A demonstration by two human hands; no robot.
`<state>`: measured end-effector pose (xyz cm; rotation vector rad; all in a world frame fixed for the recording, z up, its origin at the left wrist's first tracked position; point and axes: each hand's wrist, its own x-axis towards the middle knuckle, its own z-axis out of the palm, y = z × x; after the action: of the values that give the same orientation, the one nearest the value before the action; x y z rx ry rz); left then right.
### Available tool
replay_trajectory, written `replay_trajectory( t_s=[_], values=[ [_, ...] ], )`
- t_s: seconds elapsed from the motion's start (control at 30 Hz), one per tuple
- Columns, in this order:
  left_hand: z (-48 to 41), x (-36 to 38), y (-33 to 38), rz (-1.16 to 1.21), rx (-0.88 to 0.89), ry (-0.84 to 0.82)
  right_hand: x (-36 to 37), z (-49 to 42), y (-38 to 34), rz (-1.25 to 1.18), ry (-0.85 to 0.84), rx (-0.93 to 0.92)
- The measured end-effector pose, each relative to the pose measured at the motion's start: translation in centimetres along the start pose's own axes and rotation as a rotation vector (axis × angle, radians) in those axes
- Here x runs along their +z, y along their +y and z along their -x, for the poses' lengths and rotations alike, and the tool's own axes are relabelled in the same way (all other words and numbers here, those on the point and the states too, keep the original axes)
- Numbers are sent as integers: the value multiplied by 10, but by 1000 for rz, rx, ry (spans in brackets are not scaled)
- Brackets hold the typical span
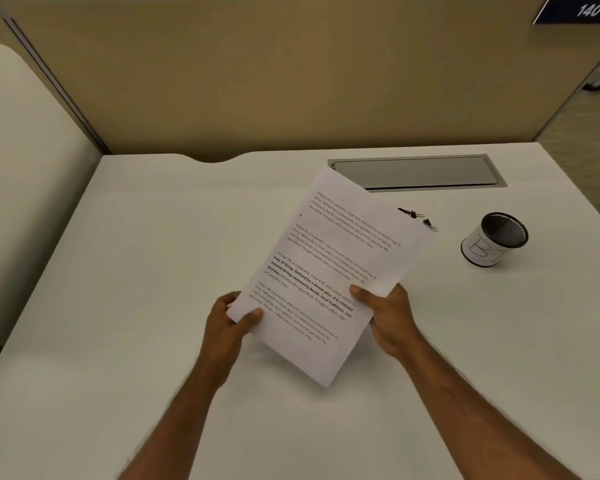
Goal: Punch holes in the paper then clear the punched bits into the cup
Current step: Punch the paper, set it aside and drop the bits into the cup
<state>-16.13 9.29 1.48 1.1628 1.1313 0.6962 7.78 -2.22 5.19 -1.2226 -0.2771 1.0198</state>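
A printed sheaf of white paper (329,268) is held tilted above the middle of the white desk (118,271). My left hand (231,320) grips its lower left corner, thumb on top. My right hand (387,317) grips its right edge, thumb on the printed side. A black mesh cup (494,240) with a white label marked "B" stands on the desk to the right, apart from both hands. No hole punch shows in view.
Two small black binder clips (420,218) lie on the desk just past the paper's upper right edge. A grey metal cable flap (416,173) is set into the desk at the back. A tan partition wall (274,74) closes off the far side.
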Motion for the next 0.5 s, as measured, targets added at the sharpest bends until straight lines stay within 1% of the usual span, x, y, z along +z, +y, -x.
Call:
replay_trajectory(
  t_s=[0.07,0.13,0.2,0.27,0.33,0.5],
  values=[
    [-11,-11,15,-11,8,-93,-3,-3,-8,74,-40,-34],
    [-22,-17,31,-76,32,-202,-4,-4,-14,174,-67,-69],
    [-30,-11,47,-135,79,-255,-1,-4,-18,260,-91,-95],
    [-35,2,60,-188,175,-267,3,-3,-22,315,-96,-123],
    [-34,14,69,-187,272,-256,8,-3,-26,345,-88,-151],
    [-14,29,61,-137,404,-137,17,1,-31,424,-39,-276]
  ],
)
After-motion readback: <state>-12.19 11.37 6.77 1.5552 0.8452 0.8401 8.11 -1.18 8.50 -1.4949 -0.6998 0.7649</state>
